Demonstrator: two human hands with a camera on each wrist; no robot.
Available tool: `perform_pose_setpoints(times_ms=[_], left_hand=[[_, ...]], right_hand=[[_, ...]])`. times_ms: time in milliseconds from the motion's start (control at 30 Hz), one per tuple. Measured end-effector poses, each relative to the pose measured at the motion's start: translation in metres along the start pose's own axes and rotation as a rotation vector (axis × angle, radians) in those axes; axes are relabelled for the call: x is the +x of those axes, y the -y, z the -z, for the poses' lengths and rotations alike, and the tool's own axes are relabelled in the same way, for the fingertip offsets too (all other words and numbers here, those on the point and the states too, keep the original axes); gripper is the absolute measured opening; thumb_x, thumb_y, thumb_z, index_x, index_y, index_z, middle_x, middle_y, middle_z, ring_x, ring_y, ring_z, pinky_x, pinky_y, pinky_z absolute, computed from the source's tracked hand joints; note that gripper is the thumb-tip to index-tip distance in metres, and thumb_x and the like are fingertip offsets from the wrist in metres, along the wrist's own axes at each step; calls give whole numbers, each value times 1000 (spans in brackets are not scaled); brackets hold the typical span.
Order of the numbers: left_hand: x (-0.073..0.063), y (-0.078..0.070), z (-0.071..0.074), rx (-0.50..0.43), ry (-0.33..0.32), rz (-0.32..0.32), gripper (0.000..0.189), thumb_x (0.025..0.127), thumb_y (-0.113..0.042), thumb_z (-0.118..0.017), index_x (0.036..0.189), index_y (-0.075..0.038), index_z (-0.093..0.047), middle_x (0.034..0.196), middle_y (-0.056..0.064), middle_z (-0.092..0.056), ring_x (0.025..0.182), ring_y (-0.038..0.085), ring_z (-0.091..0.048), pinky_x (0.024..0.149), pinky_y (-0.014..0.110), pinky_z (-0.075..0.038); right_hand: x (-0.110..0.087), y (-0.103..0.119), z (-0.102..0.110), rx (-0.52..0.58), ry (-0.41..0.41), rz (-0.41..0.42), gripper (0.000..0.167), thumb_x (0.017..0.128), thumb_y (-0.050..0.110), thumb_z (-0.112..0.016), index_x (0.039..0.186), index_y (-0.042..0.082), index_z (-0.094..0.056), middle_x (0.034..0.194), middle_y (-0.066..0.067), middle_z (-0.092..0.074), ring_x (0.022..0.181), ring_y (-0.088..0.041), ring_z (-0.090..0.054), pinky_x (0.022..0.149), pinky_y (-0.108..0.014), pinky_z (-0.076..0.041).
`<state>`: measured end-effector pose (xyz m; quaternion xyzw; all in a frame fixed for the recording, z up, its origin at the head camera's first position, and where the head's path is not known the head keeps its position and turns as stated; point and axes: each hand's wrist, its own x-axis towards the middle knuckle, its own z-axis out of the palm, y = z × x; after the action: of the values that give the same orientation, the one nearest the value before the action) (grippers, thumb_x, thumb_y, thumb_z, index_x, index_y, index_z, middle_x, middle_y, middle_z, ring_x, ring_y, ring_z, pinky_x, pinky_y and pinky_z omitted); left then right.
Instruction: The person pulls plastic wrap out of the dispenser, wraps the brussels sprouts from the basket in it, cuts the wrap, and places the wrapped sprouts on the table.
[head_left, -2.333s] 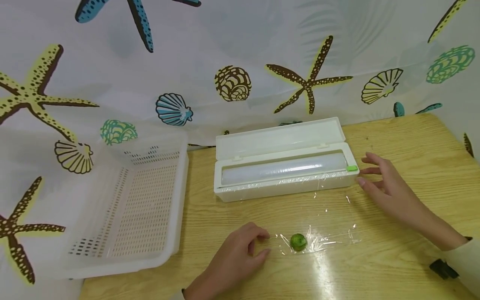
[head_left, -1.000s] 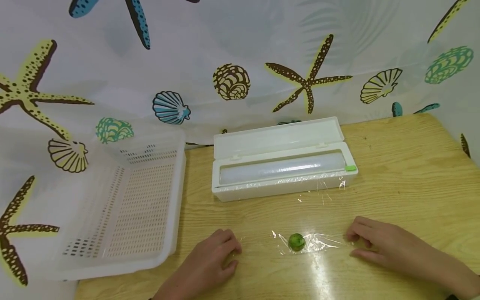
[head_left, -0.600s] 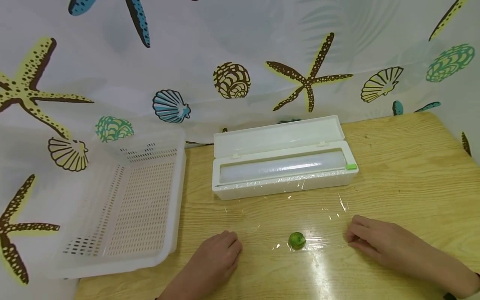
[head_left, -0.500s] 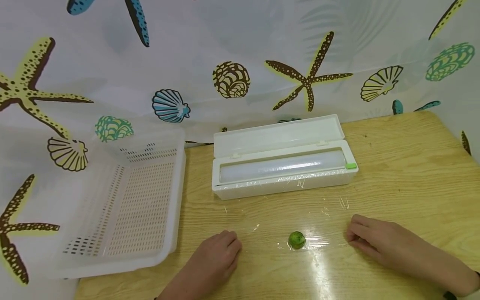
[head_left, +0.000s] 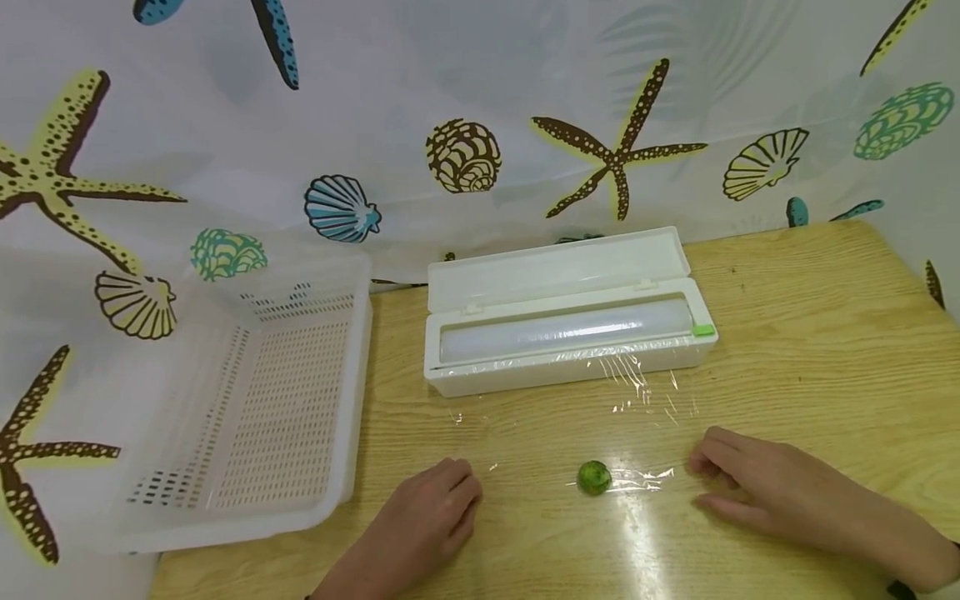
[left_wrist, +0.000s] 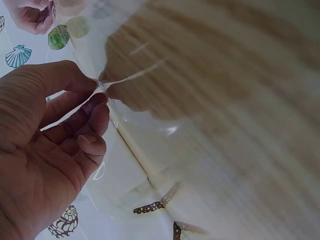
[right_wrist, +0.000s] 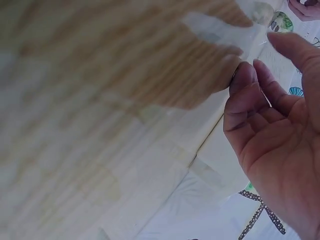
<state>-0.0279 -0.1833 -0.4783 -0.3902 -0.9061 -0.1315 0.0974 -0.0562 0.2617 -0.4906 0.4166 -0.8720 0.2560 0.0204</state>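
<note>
In the head view a small green lime (head_left: 594, 477) lies on the wooden table with clear cling film (head_left: 645, 478) around it. The film runs back to a white cling film box (head_left: 525, 379), whose lid stands up over the roll (head_left: 562, 329). Left of the lime, my left hand (head_left: 420, 525) is low over the table; its wrist view shows thumb and finger (left_wrist: 92, 87) pinching the film. My right hand (head_left: 765, 487) is to the lime's right, thumb parted from loosely bent fingers (right_wrist: 245, 82), with nothing between them.
A white perforated basket (head_left: 348, 400) stands on the left side of the table. Behind the table hangs a pale cloth (head_left: 517, 75) printed with starfish and shells. A green slider (head_left: 702, 331) sits at the box's right end.
My right hand came from the box's right end to beside the lime, closed its fingers, then parted them again. My left hand shifted left and its fingers closed together. The film's creases changed.
</note>
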Motion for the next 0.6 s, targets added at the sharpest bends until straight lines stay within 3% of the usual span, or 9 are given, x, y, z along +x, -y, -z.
perform_pose_setpoints(times_ms=[67,167,300,433,533,600], left_hand=[[1,1,-1,3,-15,-10,22,88,1,-80,86,-12,-62,87,-3,-55,76,12,-53,65,25,-51],[0,2,-2,5,-23,-13,22,88,1,-80,86,-12,-62,87,-3,-56,77,13,-54,66,26,-52],[0,1,-1,-1,0,2,22,90,0,-80,86,-12,-62,88,-4,-57,79,13,-55,68,28,-54],[-1,1,0,-4,4,8,20,90,0,-80,87,-12,-64,89,-3,-59,79,13,-57,72,28,-56],[-2,1,0,-6,-18,2,19,88,0,-80,88,-11,-65,88,-3,-60,79,14,-59,72,29,-57],[-3,2,1,-15,-34,-2,18,87,1,-80,88,-10,-65,87,-2,-60,77,14,-59,69,29,-56]], right_hand=[[0,-1,0,-10,-4,6,27,97,23,-87,111,25,-63,108,19,-58,86,7,-57,68,-14,-52],[1,-3,-2,-25,-32,54,10,110,32,-71,106,27,-64,104,19,-54,82,7,-51,66,-11,-46],[3,-4,-3,-25,-56,87,24,118,38,-48,102,28,-63,101,20,-50,81,7,-46,67,-8,-41],[3,-3,0,-9,-39,69,12,114,24,-64,103,28,-61,100,21,-49,80,7,-46,68,-7,-40],[4,-2,2,19,-15,40,30,101,6,-79,104,28,-59,99,21,-49,79,7,-47,66,-8,-41],[4,-2,3,39,-2,17,39,95,-1,-82,104,27,-57,97,21,-48,77,7,-47,64,-10,-42]])
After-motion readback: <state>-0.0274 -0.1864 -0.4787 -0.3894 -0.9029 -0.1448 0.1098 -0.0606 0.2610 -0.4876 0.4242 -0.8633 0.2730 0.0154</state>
